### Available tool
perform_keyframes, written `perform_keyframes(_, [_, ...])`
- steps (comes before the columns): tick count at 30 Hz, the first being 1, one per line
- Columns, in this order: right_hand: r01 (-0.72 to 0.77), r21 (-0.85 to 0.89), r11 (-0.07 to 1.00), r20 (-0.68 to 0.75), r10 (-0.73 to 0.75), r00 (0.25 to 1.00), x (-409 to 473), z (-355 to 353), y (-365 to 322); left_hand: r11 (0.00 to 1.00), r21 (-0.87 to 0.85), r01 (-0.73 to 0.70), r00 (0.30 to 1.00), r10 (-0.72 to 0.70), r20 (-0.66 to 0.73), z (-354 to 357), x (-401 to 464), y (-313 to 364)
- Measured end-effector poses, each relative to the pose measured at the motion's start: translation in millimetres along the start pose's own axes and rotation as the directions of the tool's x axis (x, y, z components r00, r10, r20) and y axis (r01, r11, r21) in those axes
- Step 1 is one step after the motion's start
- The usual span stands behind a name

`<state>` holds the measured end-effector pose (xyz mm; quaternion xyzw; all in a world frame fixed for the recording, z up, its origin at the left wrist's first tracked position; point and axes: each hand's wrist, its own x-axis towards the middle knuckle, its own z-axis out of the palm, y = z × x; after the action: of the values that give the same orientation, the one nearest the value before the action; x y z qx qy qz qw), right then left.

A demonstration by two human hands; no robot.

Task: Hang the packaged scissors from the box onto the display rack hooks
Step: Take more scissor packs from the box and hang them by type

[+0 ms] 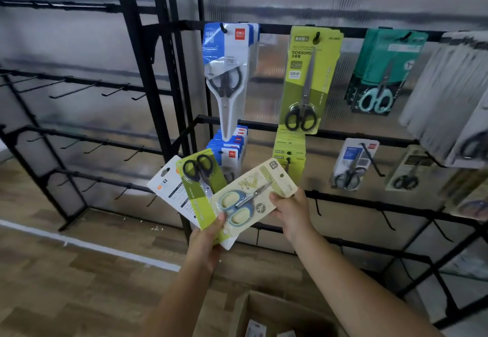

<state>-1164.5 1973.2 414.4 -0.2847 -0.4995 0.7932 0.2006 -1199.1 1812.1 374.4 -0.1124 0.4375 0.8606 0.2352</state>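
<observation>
- Cream card pack point(253, 196) with blue-handled scissors is lying tilted, right hand point(291, 211) pinching its upper edge.
- Left hand point(208, 239) is gripping green pack point(198, 191) and white pack point(169, 186), fanned.

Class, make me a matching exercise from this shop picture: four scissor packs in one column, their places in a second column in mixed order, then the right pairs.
Packs
1. cream pack
2. blue pack
3. teal pack
4. lime pack with black-handled scissors

Places
A. top rail, leftmost hook
B. held by both hands
C. top rail, middle
D. top rail, right of the lime one

Pairs: 1-B, 2-A, 3-D, 4-C
</observation>
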Motion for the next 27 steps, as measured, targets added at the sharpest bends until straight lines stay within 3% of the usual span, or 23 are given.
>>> perform_keyframes(9, [0.14,-0.021,0.99,-0.26,-0.141,0.955,15,-109,-31,0.991,0.096,0.091,0.996,-0.092,-0.001,10,17,-30])
perform_keyframes(12, [0.148,-0.025,0.989,-0.344,-0.147,0.927,16,-145,-38,0.985,0.121,0.123,0.99,-0.13,0.056,22,18,-45])
perform_keyframes(20, [0.213,0.024,0.977,-0.556,-0.164,0.815,1,-205,-42,0.958,0.151,0.242,0.952,-0.265,0.154,52,11,-89])
perform_keyframes(27, [0.192,-0.117,0.974,-0.676,-0.22,0.704,-25,-250,-48,0.92,0.207,0.332,0.917,-0.366,0.159,71,8,-126])
